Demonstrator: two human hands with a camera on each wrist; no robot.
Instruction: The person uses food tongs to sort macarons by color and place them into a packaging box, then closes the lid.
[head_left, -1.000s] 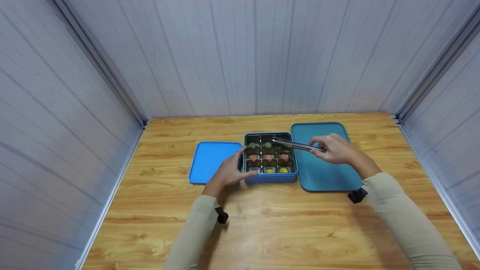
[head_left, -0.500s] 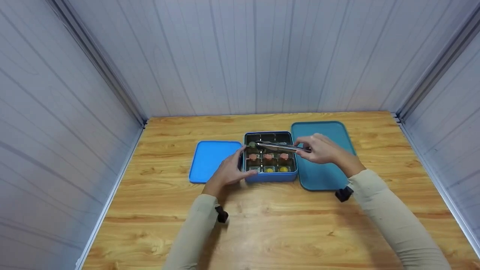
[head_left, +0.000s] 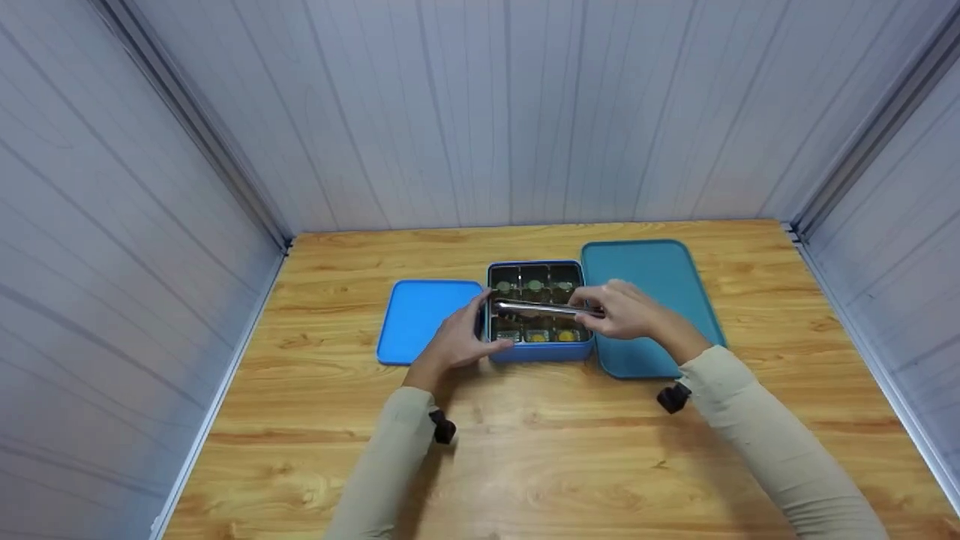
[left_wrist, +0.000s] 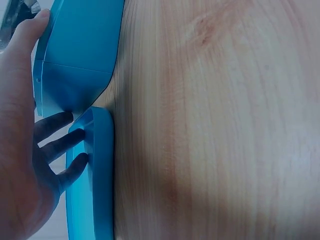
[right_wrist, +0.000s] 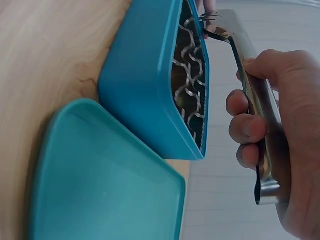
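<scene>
A blue box (head_left: 540, 352) with a divided dark insert stands between both hands. Green pieces (head_left: 535, 286) sit in its back row and yellow pieces (head_left: 565, 337) in the front row; the tongs partly hide the middle row. My left hand (head_left: 457, 337) rests against the box's left side, thumb at the front rim. In the left wrist view its other fingers (left_wrist: 62, 145) extend loosely below the box. My right hand (head_left: 619, 309) grips metal tongs (head_left: 547, 308) across the box, tips over the left side. Whether the tips hold anything, I cannot tell.
A flat bright blue tray or lid (head_left: 427, 315) lies left of the box, partly behind the left hand. On the right, a larger teal tray (head_left: 645, 262) sits against the box beneath the right hand. Pale panel walls (head_left: 480, 112) enclose the wooden table (head_left: 525, 450).
My right hand and the tongs have moved left and toward the front, from the back right compartment to the left side. The left hand and box have stayed put.
</scene>
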